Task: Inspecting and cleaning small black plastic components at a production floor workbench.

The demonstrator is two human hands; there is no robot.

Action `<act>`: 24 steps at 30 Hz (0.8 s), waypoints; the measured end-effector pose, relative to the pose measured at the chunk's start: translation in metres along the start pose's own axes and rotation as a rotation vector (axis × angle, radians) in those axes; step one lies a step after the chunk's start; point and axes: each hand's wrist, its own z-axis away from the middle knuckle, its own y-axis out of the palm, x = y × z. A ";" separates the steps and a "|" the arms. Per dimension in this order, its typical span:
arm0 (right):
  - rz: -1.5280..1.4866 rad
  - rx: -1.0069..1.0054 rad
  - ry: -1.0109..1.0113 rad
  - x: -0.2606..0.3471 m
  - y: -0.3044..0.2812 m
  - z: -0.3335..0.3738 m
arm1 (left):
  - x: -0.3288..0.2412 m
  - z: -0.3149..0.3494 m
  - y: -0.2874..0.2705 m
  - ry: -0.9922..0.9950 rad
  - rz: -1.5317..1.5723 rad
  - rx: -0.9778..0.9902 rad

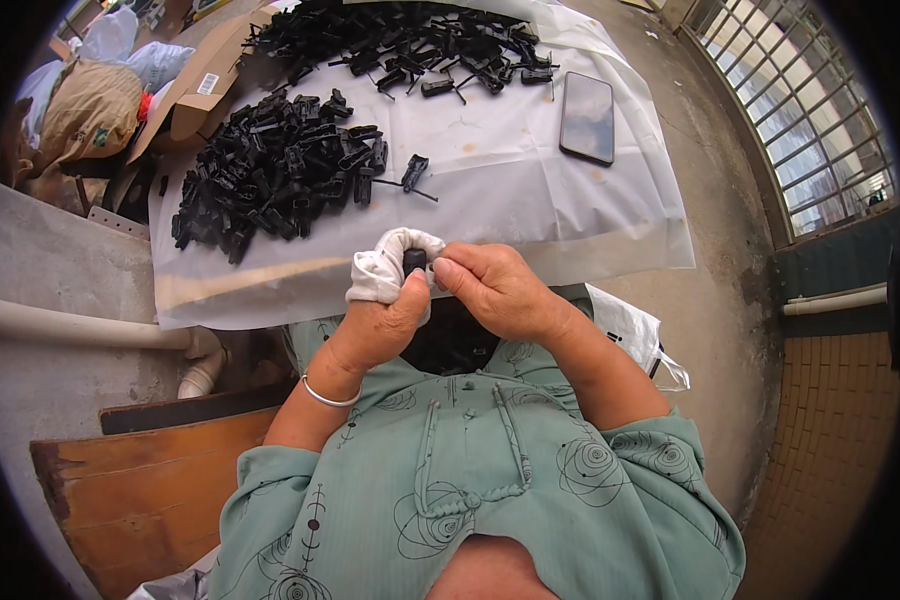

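Note:
Over the near edge of the table, my left hand (383, 318) is closed on a small black plastic part (414, 261). A white cloth (375, 276) wraps the fingers of that hand, and its thumb presses the part's near end. My right hand (500, 290) touches the part's right side with thumb and fingers pinched together. Whatever lies between those fingertips is too small to make out. Beyond my hands, a single black part with a thin stem (416, 173) lies beside a heap of similar black parts (280, 170).
A second, looser heap of black stemmed parts (470, 50) covers the table's far side. A black phone (587, 118) lies at the right on the white plastic sheet (510, 190). An open cardboard box (195, 90) stands at the far left. Something dark (450, 345) sits below my hands.

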 end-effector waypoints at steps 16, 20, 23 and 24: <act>0.312 -0.187 -0.077 -0.019 0.002 -0.032 | -0.005 -0.030 -0.026 0.404 -0.514 -0.233; 0.816 -0.372 -0.115 -0.049 -0.010 -0.060 | -0.029 -0.044 -0.054 0.616 -1.314 -0.503; 0.973 -0.246 -0.083 -0.057 -0.007 -0.071 | -0.027 -0.041 -0.048 0.660 -1.354 -0.581; 0.972 -0.248 -0.084 -0.056 -0.006 -0.069 | -0.022 -0.039 -0.046 0.594 -1.309 -0.506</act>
